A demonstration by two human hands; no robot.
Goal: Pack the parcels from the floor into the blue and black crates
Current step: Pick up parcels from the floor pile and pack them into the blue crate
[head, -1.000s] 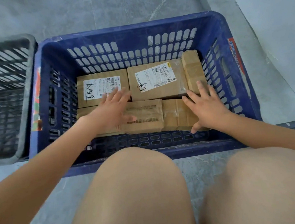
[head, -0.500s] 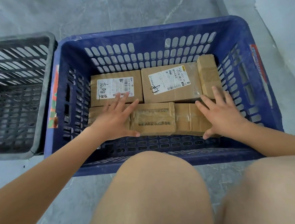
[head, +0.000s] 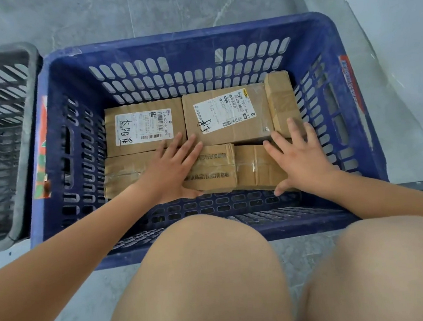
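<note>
Both bare forearms are extended forward and downward from the lower corners of the view, above two bent bare knees (head: 205, 276). The left hand (head: 173, 174) is laid palm down with fingers straight and held close together, thumb spread toward the body. The right hand (head: 300, 160) is likewise flattened palm down, its fingers splayed apart and its thumb angled back.

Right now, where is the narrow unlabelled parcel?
In the head view, the narrow parcel lies in the blue crate's far right corner, beside a labelled parcel.
</note>
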